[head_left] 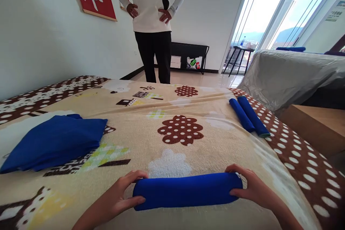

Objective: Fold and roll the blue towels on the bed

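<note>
A rolled blue cloth (pixel 185 191), perhaps a towel, is held level between my two hands near the front of the bed. My left hand (pixel 122 194) grips its left end, thumb in front and fingers over the top. At the opposite end, my right hand (pixel 249 185) pinches the roll in the same way. Beneath it spreads a beige patterned blanket (pixel 212 151). Farther off on the right lie two more blue rolls, one (pixel 241 115) beside the other (pixel 253 116). To the left rests a loosely folded pile of blue cloth (pixel 59 142).
Beyond the bed stands a person (pixel 152 10), hands on hips. A black rack (pixel 190 52) is against the back wall, and a stool (pixel 239 57) is by the window. On the right are a plastic-covered piece of furniture (pixel 293 72) and a brown box (pixel 318 125).
</note>
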`<state>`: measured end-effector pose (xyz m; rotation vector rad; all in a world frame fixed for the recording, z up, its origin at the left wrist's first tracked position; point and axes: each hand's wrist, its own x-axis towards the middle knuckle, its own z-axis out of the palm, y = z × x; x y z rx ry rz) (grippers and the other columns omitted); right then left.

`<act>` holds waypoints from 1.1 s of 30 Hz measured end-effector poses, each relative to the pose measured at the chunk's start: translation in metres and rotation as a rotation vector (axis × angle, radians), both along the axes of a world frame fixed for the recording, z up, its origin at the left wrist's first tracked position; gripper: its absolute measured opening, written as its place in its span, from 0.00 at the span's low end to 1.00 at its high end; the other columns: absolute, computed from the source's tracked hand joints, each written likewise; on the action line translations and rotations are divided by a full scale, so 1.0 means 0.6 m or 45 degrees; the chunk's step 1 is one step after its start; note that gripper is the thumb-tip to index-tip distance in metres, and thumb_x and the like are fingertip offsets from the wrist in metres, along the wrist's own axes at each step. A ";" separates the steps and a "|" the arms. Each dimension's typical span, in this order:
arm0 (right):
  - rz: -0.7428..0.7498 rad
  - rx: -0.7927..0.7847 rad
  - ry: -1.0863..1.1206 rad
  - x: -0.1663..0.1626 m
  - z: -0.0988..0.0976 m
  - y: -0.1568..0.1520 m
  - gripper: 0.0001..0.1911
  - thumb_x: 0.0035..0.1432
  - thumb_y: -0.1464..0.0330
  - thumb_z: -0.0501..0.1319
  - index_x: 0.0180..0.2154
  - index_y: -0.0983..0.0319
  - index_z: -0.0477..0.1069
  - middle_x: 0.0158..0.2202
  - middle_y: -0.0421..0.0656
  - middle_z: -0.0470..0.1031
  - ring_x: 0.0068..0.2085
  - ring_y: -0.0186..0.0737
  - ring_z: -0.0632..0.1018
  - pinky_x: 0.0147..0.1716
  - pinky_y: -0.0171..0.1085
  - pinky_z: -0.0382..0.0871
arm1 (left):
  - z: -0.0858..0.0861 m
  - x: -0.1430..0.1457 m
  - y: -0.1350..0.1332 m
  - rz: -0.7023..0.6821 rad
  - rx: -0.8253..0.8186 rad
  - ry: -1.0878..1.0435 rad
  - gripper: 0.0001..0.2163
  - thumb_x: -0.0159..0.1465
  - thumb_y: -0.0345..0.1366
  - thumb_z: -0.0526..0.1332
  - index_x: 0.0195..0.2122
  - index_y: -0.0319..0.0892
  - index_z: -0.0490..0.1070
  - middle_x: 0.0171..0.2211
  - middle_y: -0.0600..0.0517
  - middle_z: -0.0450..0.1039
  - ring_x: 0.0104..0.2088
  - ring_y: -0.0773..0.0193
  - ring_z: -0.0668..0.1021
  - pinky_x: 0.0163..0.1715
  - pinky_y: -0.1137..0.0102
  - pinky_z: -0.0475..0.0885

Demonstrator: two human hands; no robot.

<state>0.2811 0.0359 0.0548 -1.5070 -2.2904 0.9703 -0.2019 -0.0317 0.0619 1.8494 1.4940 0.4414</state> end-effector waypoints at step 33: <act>0.459 0.787 -0.323 0.009 0.438 0.090 0.23 0.51 0.54 0.71 0.48 0.56 0.77 0.36 0.35 0.81 0.31 0.29 0.80 0.29 0.28 0.76 | -0.155 0.401 0.056 -0.314 0.520 0.062 0.33 0.56 0.61 0.65 0.58 0.49 0.68 0.66 0.43 0.62 0.64 0.38 0.66 0.56 0.42 0.63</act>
